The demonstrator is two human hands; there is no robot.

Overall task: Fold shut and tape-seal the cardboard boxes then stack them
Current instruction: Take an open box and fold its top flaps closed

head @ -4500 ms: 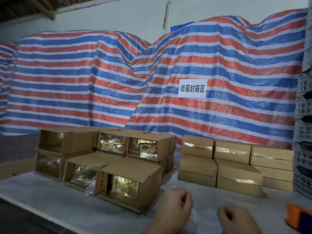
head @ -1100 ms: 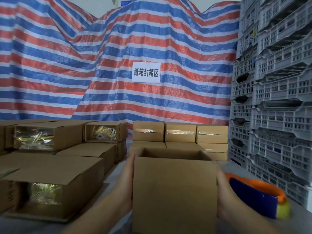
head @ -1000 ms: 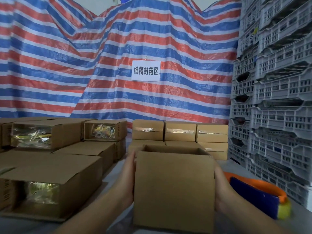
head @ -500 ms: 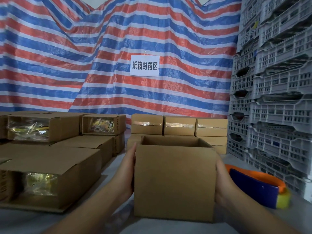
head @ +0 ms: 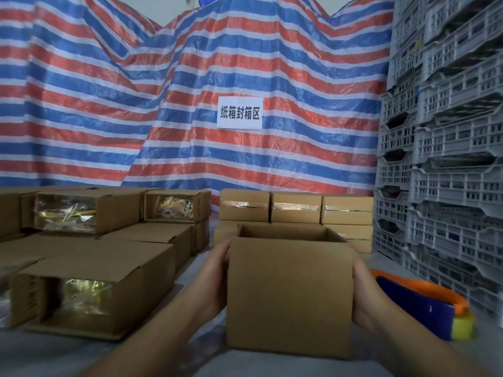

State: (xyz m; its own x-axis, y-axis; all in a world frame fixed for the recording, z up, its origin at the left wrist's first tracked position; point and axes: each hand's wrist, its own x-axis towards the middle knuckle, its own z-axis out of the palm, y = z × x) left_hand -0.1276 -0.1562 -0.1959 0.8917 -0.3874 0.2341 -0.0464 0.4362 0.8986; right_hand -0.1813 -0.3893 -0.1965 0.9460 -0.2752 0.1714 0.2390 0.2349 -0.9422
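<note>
An open-topped cardboard box (head: 288, 295) stands upright on the table in front of me. My left hand (head: 215, 278) presses flat against its left side and my right hand (head: 363, 297) against its right side; the fingers are mostly hidden behind the box walls. An orange and blue tape dispenser (head: 427, 306) lies on the table to the right of the box. Taped-shut boxes (head: 296, 208) are stacked in two layers behind it. Unsealed boxes (head: 89, 287) with shiny plastic-wrapped contents lie on their sides at the left.
The grey table (head: 54, 355) runs under everything. Grey plastic crates (head: 449, 159) tower at the right, close to the dispenser. A red, white and blue striped tarp (head: 163, 104) with a white paper sign (head: 240, 112) hangs behind the boxes.
Since 4.5 s ago both hands took up an open box and stood it upright in front of me. Over the last second the box sank slightly lower in view.
</note>
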